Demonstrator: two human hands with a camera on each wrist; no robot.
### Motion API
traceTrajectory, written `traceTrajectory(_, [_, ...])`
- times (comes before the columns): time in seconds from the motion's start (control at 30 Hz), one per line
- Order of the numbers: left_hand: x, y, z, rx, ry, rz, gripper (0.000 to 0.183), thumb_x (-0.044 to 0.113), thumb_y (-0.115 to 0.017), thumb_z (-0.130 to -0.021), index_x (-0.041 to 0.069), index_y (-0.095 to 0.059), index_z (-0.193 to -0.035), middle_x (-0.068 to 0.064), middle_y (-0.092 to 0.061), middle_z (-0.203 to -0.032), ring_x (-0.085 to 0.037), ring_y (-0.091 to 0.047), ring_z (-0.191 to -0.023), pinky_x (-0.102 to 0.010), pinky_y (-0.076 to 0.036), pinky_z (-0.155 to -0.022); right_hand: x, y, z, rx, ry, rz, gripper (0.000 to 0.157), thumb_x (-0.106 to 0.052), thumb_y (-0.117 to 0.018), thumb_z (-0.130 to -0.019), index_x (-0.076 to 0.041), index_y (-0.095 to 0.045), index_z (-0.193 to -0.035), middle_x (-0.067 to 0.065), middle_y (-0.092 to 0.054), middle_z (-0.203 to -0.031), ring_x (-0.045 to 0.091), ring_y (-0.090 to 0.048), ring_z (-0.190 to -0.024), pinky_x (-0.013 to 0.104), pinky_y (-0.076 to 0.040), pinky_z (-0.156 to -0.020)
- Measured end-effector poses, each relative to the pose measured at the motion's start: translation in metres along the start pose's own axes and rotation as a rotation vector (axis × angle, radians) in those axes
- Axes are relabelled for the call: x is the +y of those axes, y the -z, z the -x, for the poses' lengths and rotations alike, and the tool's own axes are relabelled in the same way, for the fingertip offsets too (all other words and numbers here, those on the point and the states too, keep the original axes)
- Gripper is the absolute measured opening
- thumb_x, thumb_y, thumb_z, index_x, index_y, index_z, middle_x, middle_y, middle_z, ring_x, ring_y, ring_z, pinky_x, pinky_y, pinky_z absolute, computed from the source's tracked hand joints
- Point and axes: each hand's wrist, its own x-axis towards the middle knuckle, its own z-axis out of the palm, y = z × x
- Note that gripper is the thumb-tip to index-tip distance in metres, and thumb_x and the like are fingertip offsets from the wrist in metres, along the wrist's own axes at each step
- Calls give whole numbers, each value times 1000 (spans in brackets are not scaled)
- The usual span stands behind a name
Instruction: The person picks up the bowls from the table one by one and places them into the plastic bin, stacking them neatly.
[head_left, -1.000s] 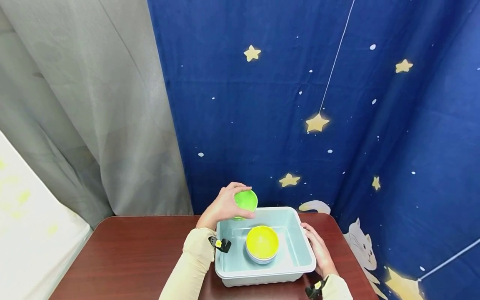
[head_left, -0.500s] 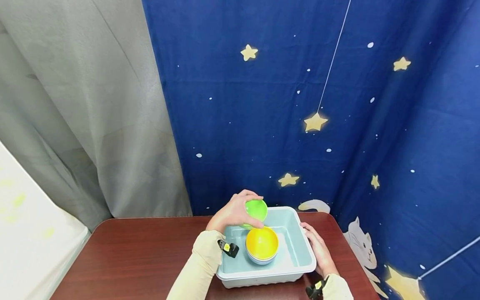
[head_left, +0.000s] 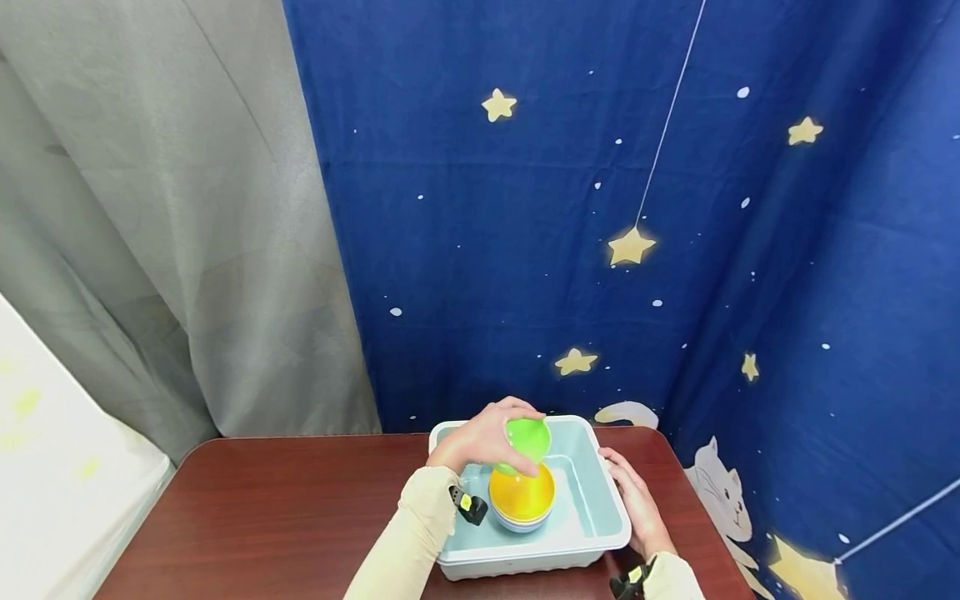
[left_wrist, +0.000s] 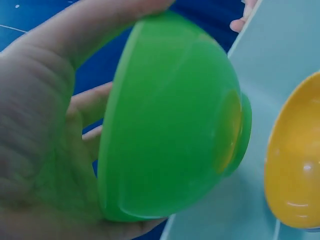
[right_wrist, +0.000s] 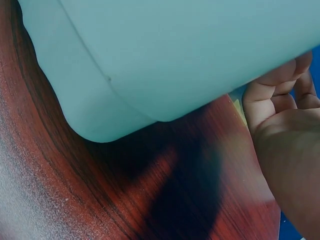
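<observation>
My left hand (head_left: 489,437) grips a green bowl (head_left: 529,437) by its rim, thumb on one side and fingers on the other. The bowl is tilted, its foot (left_wrist: 242,135) toward the yellow bowl (head_left: 522,498) below. That yellow bowl sits in a pale blue-white bowl (head_left: 521,526) inside a light blue plastic basin (head_left: 609,533). In the head view the green bowl overlaps the yellow one's far edge; the left wrist view shows a gap between them. My right hand (head_left: 637,504) holds the basin's right rim, fingers bent at its edge (right_wrist: 280,80).
The basin rests on a dark red-brown wooden table (head_left: 285,508). Behind hang a grey curtain (head_left: 262,333) and a blue star-patterned curtain (head_left: 480,250). White cloth (head_left: 67,483) drapes at the far left. A black wrist camera (head_left: 472,508) sits on the left wrist.
My left hand has carried the green bowl right and downward, from the basin's far left corner to over the yellow bowl. My right hand has stayed at the rim.
</observation>
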Motion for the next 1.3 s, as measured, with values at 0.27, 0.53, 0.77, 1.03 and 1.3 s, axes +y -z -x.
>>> traceTrajectory(0.27, [-9,-15,-4,-28,-20,55,76,47,-92,-67,35,-64,-137,11,-50,-143,-15,-51,-124,-28,-51,-94,-1,2,3,8,-25,4,42,-37,-50,-106,-16,-49,-142,-16,-66,-119,7,-63,-105,26,-54,-87])
traceTrajectory(0.53, [-8,-24,-9,-43,4,83,75,45,-95,-64,44,-64,-132,19,-50,-142,-12,-52,-123,-29,-51,-95,-1,3,4,5,-33,13,43,-37,-49,-106,-16,-48,-143,-17,-66,-119,5,-62,-106,26,-53,-89])
traceTrajectory(0.77, [-3,-30,-11,-41,-9,17,79,49,-95,-61,43,-64,-133,20,-51,-141,-14,-50,-127,-30,-49,-98,-2,4,3,3,-32,25,42,-38,-48,-107,-17,-49,-144,-19,-66,-119,4,-62,-106,26,-53,-89])
traceTrajectory(1.03, [-14,-37,-14,-70,-10,-22,79,51,-94,-62,44,-62,-134,23,-51,-142,-10,-49,-128,-35,-49,-104,-1,3,-1,-8,-46,8,40,-39,-49,-106,-21,-50,-142,-19,-65,-120,5,-62,-107,26,-53,-89])
traceTrajectory(1.3, [-18,-41,-14,-76,-3,-6,79,52,-94,-62,45,-62,-133,23,-51,-142,-9,-49,-130,-38,-47,-109,0,1,-2,-6,-44,10,41,-38,-49,-107,-18,-48,-143,-18,-65,-120,5,-62,-106,25,-54,-89])
